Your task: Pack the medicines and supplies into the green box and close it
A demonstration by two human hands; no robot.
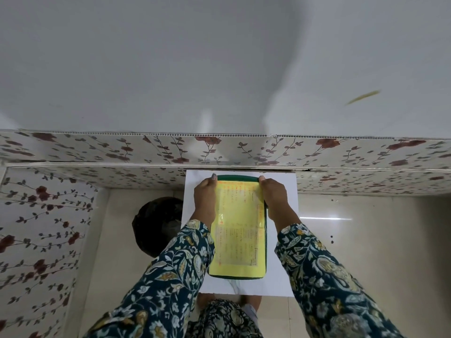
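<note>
The green box (pixel 238 178) lies on a small white table (pixel 283 240) with its lid down. A yellow printed label (pixel 238 237) covers the lid, so only the dark green rim shows. My left hand (pixel 205 198) grips the box's far left edge. My right hand (pixel 274 198) grips the far right edge. Both thumbs reach the far corners. No medicines or supplies are visible; the inside of the box is hidden.
A dark round bin (pixel 156 223) stands on the floor left of the table. Floral wall panels (pixel 219 147) run behind the table and down the left side. Pale glossy floor tiles (pixel 366 240) lie to the right. My feet show below the table's near edge.
</note>
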